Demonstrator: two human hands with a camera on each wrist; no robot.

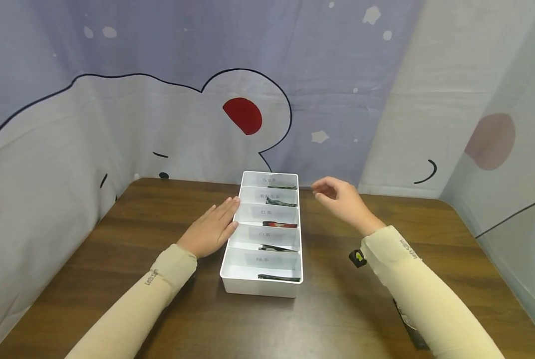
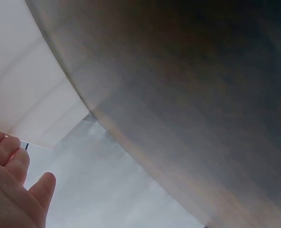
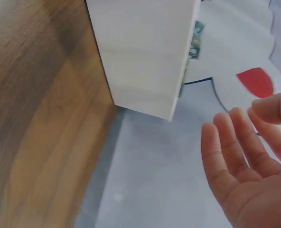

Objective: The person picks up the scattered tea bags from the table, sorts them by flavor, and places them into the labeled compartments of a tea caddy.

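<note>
A long white divided box [image 1: 258, 287] stands on the table, its compartments in one row running away from me. Chinese labels naming teas mark the dividers. Each compartment has thin sachets standing along its right side: a red sachet [image 1: 280, 225] in the middle one, dark green sachets [image 1: 278, 277] in the nearest. My left hand [image 1: 213, 225] rests with straight fingers at the box's left rim, the fingertips right at its edge. To the right of the far end, my right hand [image 1: 344, 202] hovers apart from the box, fingers loosely bent and the palm holding nothing [image 3: 245, 180].
The brown wooden table [image 1: 330, 319] extends to both sides of the box. A patterned curtain [image 1: 339, 114] hangs behind it. Near my right wrist is a small black object [image 1: 358, 258] with a yellow-green mark. A dark flat item [image 1: 415, 336] is partly hidden under the right forearm.
</note>
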